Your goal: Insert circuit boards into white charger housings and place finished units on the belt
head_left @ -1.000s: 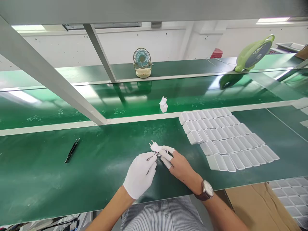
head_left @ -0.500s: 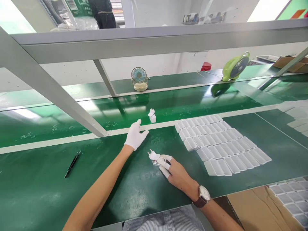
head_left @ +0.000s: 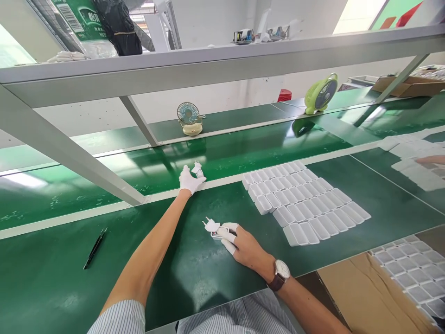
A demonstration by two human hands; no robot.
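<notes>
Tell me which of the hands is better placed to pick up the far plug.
The left, most likely: the left hand is right at the far plug, though contact is unclear. The right hand is closer to the body and occupied, holding the near plug.

One head-worn camera looks forward and down from close above the green workbench (head_left: 208, 273).

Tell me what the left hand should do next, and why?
Probably close the left hand gently around the far plug piece, because its thumb and fingers look spread right beside it, while the right hand already holds the nearer plug piece.
</notes>
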